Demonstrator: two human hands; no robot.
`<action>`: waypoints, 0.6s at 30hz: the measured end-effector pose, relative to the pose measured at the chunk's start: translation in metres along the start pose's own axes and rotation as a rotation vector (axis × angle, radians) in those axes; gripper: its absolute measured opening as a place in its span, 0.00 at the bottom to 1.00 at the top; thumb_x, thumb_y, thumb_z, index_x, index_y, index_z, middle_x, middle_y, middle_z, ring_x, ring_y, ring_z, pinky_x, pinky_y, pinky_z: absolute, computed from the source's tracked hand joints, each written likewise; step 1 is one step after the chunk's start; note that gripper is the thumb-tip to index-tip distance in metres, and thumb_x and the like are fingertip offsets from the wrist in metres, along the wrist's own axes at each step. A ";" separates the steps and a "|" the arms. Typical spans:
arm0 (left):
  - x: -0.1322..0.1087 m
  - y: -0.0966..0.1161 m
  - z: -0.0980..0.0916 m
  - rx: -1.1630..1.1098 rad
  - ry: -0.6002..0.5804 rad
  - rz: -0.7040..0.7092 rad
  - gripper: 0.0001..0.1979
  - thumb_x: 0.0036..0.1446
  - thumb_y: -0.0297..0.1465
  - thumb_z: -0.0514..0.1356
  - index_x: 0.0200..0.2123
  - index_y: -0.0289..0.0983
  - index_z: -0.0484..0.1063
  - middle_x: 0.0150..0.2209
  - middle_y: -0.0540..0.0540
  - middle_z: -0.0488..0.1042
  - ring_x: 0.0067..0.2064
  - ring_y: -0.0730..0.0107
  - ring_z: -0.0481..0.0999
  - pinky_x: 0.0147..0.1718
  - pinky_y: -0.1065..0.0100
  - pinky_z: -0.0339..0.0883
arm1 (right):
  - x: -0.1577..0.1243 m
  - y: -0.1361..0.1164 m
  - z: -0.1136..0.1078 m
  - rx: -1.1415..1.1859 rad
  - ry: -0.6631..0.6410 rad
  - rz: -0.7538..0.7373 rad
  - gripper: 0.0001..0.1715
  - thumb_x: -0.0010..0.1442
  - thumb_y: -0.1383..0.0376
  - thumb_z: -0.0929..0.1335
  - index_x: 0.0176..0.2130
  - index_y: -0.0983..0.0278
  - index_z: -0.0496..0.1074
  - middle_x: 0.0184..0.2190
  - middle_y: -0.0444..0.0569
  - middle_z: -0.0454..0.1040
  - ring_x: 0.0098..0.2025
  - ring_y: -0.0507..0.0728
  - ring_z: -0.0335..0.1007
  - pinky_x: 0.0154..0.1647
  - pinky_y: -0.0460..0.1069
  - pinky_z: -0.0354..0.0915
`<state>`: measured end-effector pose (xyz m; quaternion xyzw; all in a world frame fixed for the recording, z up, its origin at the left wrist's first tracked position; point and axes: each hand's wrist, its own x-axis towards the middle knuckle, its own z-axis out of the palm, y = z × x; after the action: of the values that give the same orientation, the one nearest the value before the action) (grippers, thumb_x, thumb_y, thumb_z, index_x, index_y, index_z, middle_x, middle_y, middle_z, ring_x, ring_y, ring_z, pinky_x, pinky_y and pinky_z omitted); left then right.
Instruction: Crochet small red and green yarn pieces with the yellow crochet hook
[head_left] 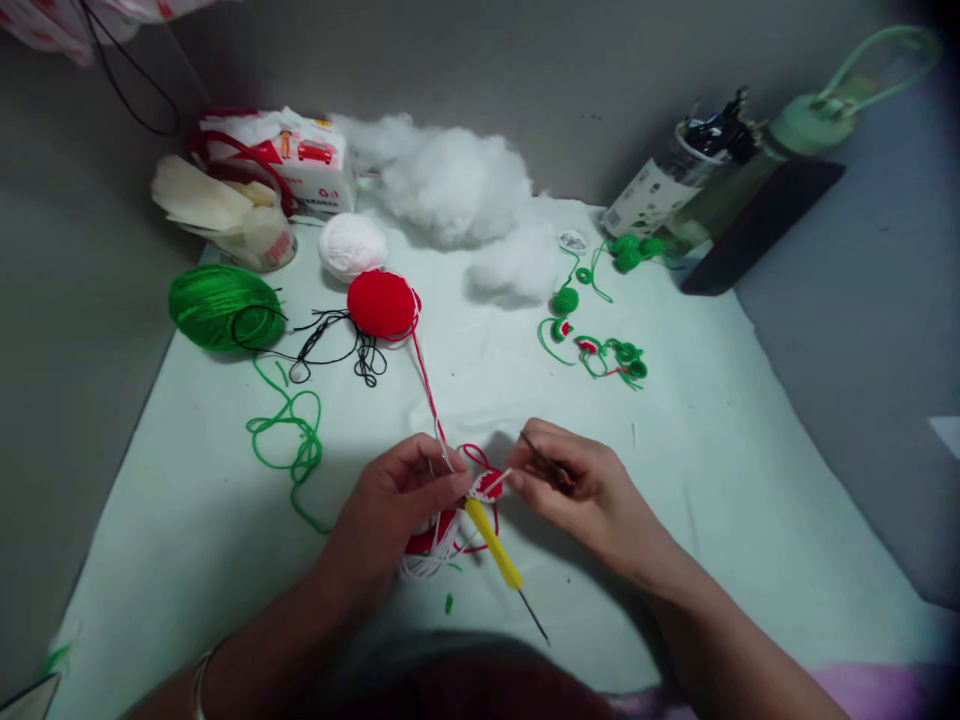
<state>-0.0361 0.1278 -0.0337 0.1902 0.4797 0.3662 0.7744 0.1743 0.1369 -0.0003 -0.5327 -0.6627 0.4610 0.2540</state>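
Between thumb and fingers, my left hand pinches a small red and white crochet piece. My right hand is closed, its fingertips on the end of a white yarn strand that runs from the piece. Tucked in that same hand is a dark, pointed tool, perhaps small scissors, mostly covered by the fingers. A yellow-handled crochet hook slants below the piece, its metal shaft toward me. Whether it touches the piece I cannot tell. Loose white yarn and red yarn lie under my left hand.
Balls of red yarn, white yarn and green yarn sit back left, near tangled black cord. White stuffing is heaped at the back. Small green crochet pieces lie right, before a pen holder and bottle.
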 end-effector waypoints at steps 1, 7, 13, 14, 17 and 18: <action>0.000 0.001 0.000 -0.009 0.013 0.001 0.14 0.46 0.32 0.79 0.27 0.37 0.77 0.24 0.53 0.77 0.26 0.79 0.72 0.29 0.78 0.66 | -0.001 0.001 -0.003 0.003 0.027 0.014 0.12 0.68 0.62 0.69 0.31 0.62 0.69 0.27 0.40 0.64 0.27 0.49 0.58 0.26 0.45 0.57; 0.004 0.002 -0.002 -0.014 0.085 0.034 0.14 0.45 0.32 0.79 0.27 0.37 0.76 0.25 0.53 0.76 0.26 0.76 0.73 0.28 0.75 0.67 | -0.012 -0.003 -0.024 -0.174 -0.048 -0.085 0.21 0.76 0.48 0.62 0.45 0.60 0.73 0.34 0.45 0.75 0.33 0.52 0.70 0.34 0.47 0.66; 0.004 0.001 0.000 0.024 0.102 0.075 0.13 0.46 0.32 0.78 0.28 0.37 0.77 0.26 0.52 0.77 0.27 0.76 0.73 0.29 0.75 0.69 | -0.014 -0.011 -0.015 -0.463 -0.097 -0.219 0.20 0.77 0.53 0.62 0.43 0.63 0.75 0.30 0.44 0.75 0.28 0.51 0.70 0.30 0.46 0.64; 0.003 0.001 0.000 0.027 0.101 0.081 0.13 0.45 0.32 0.78 0.28 0.37 0.77 0.26 0.52 0.77 0.27 0.76 0.73 0.29 0.75 0.69 | -0.014 -0.011 -0.012 -0.483 -0.095 -0.239 0.21 0.77 0.52 0.62 0.43 0.64 0.76 0.30 0.45 0.76 0.28 0.51 0.71 0.30 0.46 0.64; 0.002 0.000 0.000 0.043 0.088 0.085 0.13 0.46 0.33 0.78 0.28 0.37 0.77 0.25 0.53 0.77 0.27 0.76 0.73 0.29 0.75 0.68 | -0.014 -0.009 -0.005 -0.500 -0.098 -0.278 0.25 0.78 0.51 0.60 0.44 0.65 0.77 0.30 0.46 0.77 0.27 0.51 0.72 0.30 0.46 0.64; 0.002 0.000 -0.001 0.051 0.083 0.079 0.13 0.46 0.33 0.78 0.28 0.37 0.77 0.25 0.52 0.77 0.27 0.75 0.73 0.29 0.75 0.68 | -0.014 -0.008 -0.003 -0.506 -0.094 -0.286 0.26 0.78 0.51 0.60 0.43 0.65 0.77 0.29 0.46 0.77 0.27 0.51 0.71 0.29 0.46 0.64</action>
<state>-0.0363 0.1288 -0.0351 0.2134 0.5127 0.3917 0.7336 0.1770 0.1249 0.0106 -0.4581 -0.8361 0.2649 0.1444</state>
